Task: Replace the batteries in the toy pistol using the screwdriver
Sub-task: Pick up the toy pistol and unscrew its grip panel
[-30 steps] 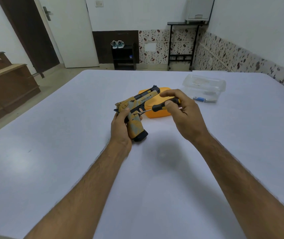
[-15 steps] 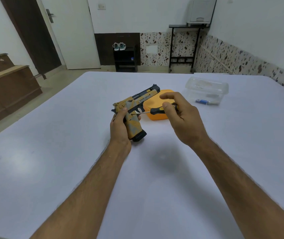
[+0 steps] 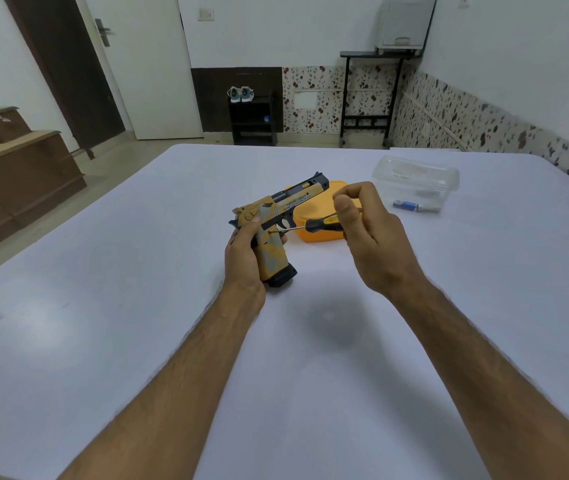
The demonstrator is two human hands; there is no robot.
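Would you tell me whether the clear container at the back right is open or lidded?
Cannot tell: the clear container is transparent, so no separate lid shows.

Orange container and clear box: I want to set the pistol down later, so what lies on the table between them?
In the head view, nothing rests there: bare table separates the orange container from the clear box. The right hand with the screwdriver overlaps part of it.
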